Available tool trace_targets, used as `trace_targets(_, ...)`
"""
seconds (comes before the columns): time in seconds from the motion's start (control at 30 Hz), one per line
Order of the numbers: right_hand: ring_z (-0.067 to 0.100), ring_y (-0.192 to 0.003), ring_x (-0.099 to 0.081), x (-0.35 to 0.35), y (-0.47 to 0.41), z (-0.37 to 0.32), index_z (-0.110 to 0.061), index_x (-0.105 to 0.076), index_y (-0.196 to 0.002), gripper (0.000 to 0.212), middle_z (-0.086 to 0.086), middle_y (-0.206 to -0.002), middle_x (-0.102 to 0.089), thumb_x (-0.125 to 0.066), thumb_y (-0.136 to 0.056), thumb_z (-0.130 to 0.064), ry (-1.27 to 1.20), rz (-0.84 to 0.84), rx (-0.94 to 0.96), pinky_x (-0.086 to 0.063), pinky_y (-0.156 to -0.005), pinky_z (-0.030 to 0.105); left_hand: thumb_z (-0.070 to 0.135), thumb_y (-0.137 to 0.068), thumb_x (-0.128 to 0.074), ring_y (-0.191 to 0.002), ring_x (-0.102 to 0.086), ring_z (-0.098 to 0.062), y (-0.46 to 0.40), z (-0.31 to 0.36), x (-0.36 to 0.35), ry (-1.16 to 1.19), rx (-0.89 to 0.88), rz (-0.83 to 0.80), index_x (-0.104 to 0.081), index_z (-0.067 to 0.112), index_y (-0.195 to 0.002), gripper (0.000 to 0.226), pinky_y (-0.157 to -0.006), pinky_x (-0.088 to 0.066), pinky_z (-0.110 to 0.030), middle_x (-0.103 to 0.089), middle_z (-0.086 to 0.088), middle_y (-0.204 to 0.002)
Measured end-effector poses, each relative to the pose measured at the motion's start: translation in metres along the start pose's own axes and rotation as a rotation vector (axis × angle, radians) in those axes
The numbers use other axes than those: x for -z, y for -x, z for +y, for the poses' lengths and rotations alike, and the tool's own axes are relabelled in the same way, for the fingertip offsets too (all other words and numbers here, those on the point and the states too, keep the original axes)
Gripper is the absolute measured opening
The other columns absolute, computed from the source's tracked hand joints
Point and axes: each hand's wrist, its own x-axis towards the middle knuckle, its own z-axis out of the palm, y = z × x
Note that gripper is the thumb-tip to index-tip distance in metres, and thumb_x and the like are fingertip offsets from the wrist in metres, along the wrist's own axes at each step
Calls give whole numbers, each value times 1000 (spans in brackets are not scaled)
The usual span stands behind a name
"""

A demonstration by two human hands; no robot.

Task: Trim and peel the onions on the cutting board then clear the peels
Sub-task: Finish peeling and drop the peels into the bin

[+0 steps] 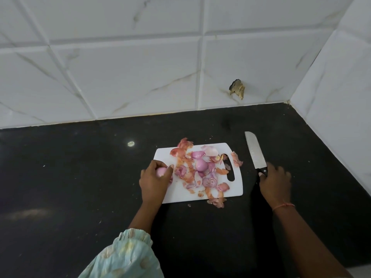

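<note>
Right now my left hand (155, 177) sits at the left edge of the white plastic cutting board (176, 192), its fingers (170, 167) curled round a small peeled pinkish onion (161, 172) that shows between thumb and forefinger. A second peeled onion (201, 165), round and pale purple, lies loose near the middle of the board, in among the scattered peels (187, 176): papery orange-pink skins and purple layers spread over most of the board's centre and right half. A cut purple onion end (209, 181) with its rings showing lies just below that onion. Some skins hang over the far edge of the board, one curled scrap (236, 159) lies just off the right edge beside the handle slot (230, 171), and another clump (217, 202) lies on the black stone worktop (70, 177) touching the near edge.

My right hand (275, 182) is off the board to the right, resting on the worktop with its fingers closed around the black handle (263, 171) of the steel kitchen knife (255, 152). The wide blade lies flat on the worktop and points away from me, toward the white marbled wall tiles (130, 77). A thin pink thread band (283, 206) circles my right wrist, and a pale green patterned sleeve (128, 255) covers my left forearm.
</note>
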Motion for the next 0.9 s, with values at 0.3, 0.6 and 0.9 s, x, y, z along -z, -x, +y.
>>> trace_targets(0.3, 31, -116, -45, -22, 5, -64, -21, -49, -140, 45, 7, -137, -52, -55, -96, -28, -164, -36, 388, -44, -93, 43, 41, -100, -56, -106, -49, -22, -23, -1, -6, -265, 21, -86, -70, 20, -94, 26, -85, -42, -38, -56, 8, -99)
trace_targets(0.6, 19, -97, -56, -36, -1, -89, -9, -72, -97, 15, 2, -99, -61, -61, -88, -4, -415, 25, 433, -37, -74, 11, 48, -90, -69, -125, -48, -20, -31, 17, 6, -390, 34, -140, -63, 29, -117, 33, -106, -37, -49, -54, 5, -128)
trace_targets(0.9, 23, -150, -8, -59, 19, -114, -27, -21, -153, 89, 6, -164, -5, -62, -81, -62, -285, -190, 777, -17, -119, 37, 30, -75, -87, -155, 14, -26, -90, 66, -27, -847, -431, -947, -9, 24, -161, 116, -126, 0, -41, 6, -7, -169)
